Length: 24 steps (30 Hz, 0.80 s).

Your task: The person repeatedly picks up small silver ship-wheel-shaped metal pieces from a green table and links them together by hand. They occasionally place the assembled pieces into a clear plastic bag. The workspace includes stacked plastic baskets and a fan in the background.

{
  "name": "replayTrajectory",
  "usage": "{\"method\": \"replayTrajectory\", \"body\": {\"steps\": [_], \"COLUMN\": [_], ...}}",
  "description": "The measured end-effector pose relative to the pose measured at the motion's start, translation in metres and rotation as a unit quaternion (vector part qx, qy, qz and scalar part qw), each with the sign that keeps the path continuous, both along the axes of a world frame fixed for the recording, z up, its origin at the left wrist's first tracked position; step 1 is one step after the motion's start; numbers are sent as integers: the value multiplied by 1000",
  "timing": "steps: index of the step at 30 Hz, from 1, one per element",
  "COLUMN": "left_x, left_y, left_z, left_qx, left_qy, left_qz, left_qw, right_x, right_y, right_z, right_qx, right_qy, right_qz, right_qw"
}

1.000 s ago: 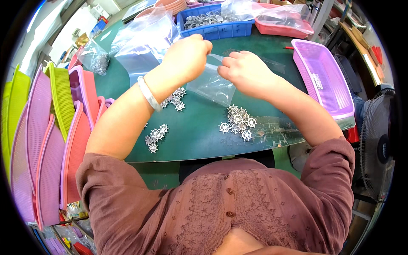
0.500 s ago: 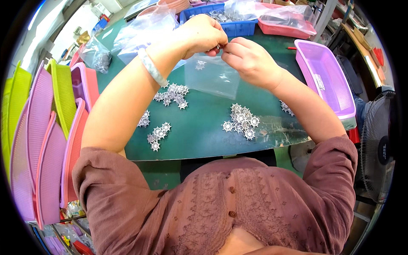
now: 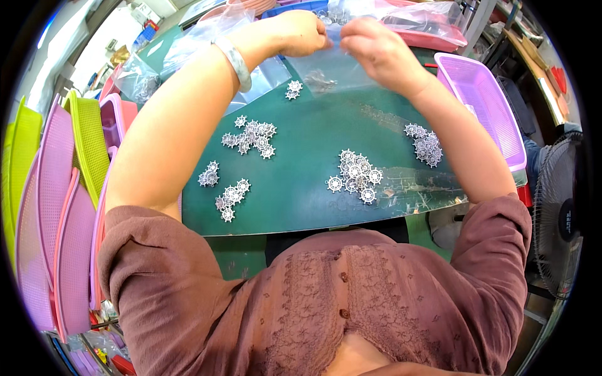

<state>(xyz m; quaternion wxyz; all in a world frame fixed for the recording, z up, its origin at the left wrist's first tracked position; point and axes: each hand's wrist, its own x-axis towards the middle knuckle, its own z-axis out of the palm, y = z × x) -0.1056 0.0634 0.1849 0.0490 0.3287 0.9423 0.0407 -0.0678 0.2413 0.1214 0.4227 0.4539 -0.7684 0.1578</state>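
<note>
Pinching a thin, clear plastic bag (image 3: 351,74) in left fingers (image 3: 318,40), over a green tabletop (image 3: 301,182), beyond piles of spoked, silvery metal wheels (image 3: 355,170); cannot tell whether gripping with blurred right fingers (image 3: 359,40).

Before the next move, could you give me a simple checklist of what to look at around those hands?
1. Left hand on the clear bag: ok, fingers at its upper edge.
2. Right hand gripping the bag: cannot tell, it is blurred.
3. Metal pieces in the bag: ok, visible through the plastic.
4. Bag mouth closed: cannot tell.
5. Silver wheel-shaped pieces lying on the green table: ok, in several groups.
</note>
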Motion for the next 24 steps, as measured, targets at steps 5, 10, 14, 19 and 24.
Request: {"method": "replayTrajectory", "body": {"steps": [5,10,14,19,24], "left_x": [-17,-55,-92,-103,-90], "left_y": [1,0,-22,-38,-55], "left_z": [-14,-22,-47,-61,-56], "left_qx": [86,20,10,88,194], "left_qy": [4,140,193,176,167], "left_qz": [50,10,-21,-15,-21], "left_qw": [995,990,981,980,966], "right_x": [-20,-60,-91,-102,-80], "right_y": [3,-1,-15,-23,-27], "right_z": [13,4,-24,-46,-30], "right_qx": [14,15,-8,-28,-49], "right_qy": [-100,-55,-98,-117,-157], "right_qz": [-89,-110,-174,-129,-94], "right_qw": [991,992,980,984,982]}}
